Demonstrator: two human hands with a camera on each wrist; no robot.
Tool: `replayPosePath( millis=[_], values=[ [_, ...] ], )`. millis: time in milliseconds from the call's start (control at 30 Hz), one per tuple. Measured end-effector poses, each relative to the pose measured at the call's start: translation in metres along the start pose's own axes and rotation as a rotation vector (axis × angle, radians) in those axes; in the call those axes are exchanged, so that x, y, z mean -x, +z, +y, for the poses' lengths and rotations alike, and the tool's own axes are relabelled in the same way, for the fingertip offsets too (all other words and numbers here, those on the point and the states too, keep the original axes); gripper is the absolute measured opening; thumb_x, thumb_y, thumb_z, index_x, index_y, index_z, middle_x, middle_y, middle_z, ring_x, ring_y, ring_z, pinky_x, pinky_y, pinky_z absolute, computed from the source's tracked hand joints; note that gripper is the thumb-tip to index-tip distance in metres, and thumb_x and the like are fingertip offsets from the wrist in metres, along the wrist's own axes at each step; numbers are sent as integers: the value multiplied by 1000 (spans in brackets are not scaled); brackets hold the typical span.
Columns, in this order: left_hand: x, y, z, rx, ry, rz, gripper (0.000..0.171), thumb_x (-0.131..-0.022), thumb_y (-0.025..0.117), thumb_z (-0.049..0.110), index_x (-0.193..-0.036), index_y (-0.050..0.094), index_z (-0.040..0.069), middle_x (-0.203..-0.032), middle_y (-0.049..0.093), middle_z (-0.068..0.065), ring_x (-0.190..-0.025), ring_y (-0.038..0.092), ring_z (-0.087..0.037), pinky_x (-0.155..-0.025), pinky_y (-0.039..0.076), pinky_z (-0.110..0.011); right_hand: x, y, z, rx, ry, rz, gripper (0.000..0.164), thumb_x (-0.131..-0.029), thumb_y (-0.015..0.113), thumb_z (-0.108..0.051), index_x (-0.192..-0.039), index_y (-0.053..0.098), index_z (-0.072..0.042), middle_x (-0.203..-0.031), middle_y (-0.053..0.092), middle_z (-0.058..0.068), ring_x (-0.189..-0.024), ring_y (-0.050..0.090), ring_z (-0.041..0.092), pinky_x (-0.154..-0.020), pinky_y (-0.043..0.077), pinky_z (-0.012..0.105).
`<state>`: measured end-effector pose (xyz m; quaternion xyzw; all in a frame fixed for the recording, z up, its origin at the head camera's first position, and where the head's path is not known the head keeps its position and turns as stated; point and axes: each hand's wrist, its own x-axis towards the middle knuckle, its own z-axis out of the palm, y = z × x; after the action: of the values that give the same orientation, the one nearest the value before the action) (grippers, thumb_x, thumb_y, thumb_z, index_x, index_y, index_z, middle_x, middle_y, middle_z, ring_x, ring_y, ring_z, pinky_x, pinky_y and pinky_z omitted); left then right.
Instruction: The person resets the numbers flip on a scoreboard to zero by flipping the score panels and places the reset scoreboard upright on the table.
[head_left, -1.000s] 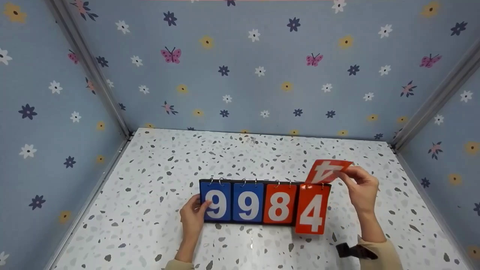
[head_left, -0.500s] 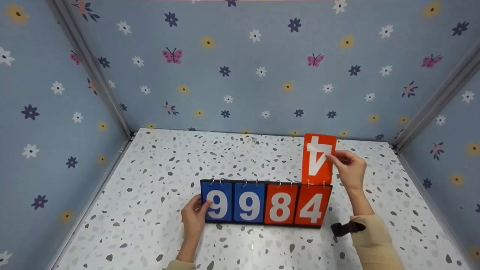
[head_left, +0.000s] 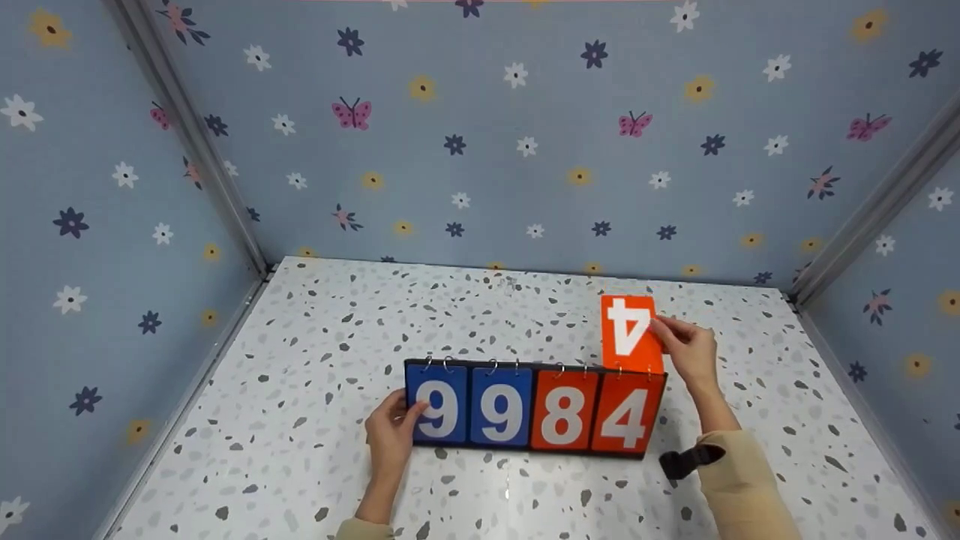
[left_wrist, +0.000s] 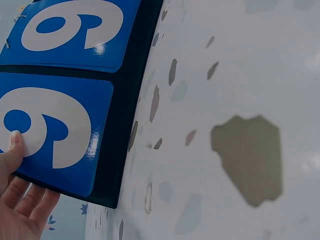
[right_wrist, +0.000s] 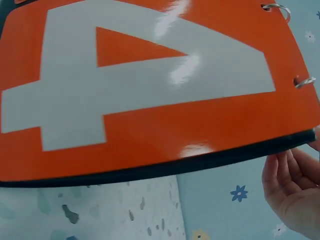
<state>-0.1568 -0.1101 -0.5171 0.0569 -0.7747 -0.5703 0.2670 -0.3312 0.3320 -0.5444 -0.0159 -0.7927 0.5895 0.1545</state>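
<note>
A flip scoreboard [head_left: 525, 450] leans upright on the table, its cards reading 9, 9, 8, 4 from left to right. My left hand [head_left: 390, 431] grips its left end, the thumb [left_wrist: 16, 145] on the blue 9 card [left_wrist: 75, 125] and the other fingers behind the board. With the right hand [head_left: 691, 352] I pinch the right edge of a turned-over red card [head_left: 615, 352], whose 4 is upside down behind the top edge. Below it, another red 4 card [head_left: 622, 412] lies flat on the front. In the right wrist view the hand [right_wrist: 300, 200] is partly cut off.
Metal rings [head_left: 561, 369] along the top edge hold the cards. The speckled white table [head_left: 337, 322] meets a blue flowered wall [head_left: 480, 187] behind, with side panels left and right. A black strap [head_left: 691, 459] sits on the right sleeve.
My right hand has flipped the red card up over the rings and tilted it down backward. A lower-hanging 4 card has settled flat on the board. The left hand holds still.
</note>
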Motion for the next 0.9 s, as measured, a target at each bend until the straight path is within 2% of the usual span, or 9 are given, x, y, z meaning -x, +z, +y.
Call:
replayPosePath(
  millis=[100, 167, 300, 500, 733, 900],
  values=[
    [0, 0, 0, 13, -2, 3, 16, -73, 69, 0, -87, 62, -7, -71, 61, -16, -65, 58, -27, -59, 48, -25, -3, -4, 25, -4, -17, -29, 39, -82, 62, -36, -111, 62, -9, -92, 65, 11, -73, 63, 19, -60, 51, 26],
    [0, 0, 0, 25, -9, -1, 17, -74, 69, 1, -87, 62, -7, -71, 61, -16, -65, 58, -27, -58, 48, -25, -6, -4, 49, 32, -52, 33, 37, -81, 62, -40, -107, 65, -14, -86, 65, 7, -71, 63, 18, -58, 51, 23],
    [0, -1, 1, 37, -29, -11, 18, -74, 69, 2, -88, 62, -7, -72, 61, -17, -65, 58, -29, -58, 48, -25, 3, -6, 66, 51, -138, 151, 30, -79, 63, -42, -98, 67, -19, -80, 65, 5, -67, 62, 19, -56, 50, 25],
    [0, -1, 1, 33, -17, -8, 18, -74, 69, 2, -86, 62, -8, -72, 61, -17, -66, 58, -28, -60, 48, -28, 42, -9, 63, 25, -204, 304, 23, -80, 64, -36, -94, 66, -18, -82, 64, 4, -68, 60, 18, -58, 50, 23],
    [0, 0, 0, 26, -5, -8, 16, -75, 69, 2, -86, 62, -7, -72, 61, -16, -67, 58, -27, -61, 48, -26, 87, -7, 55, -47, -211, 347, 20, -79, 67, -28, -93, 66, -14, -83, 63, 7, -68, 58, 20, -60, 49, 24],
    [-2, 5, -26, 20, -20, -3, 16, -74, 70, 5, -87, 63, -3, -73, 62, -11, -67, 58, -23, -60, 48, -24, 116, 1, 44, 16, -164, 356, 21, -76, 70, -29, -92, 65, -17, -86, 62, 2, -73, 58, 16, -62, 47, 20]
  ],
)
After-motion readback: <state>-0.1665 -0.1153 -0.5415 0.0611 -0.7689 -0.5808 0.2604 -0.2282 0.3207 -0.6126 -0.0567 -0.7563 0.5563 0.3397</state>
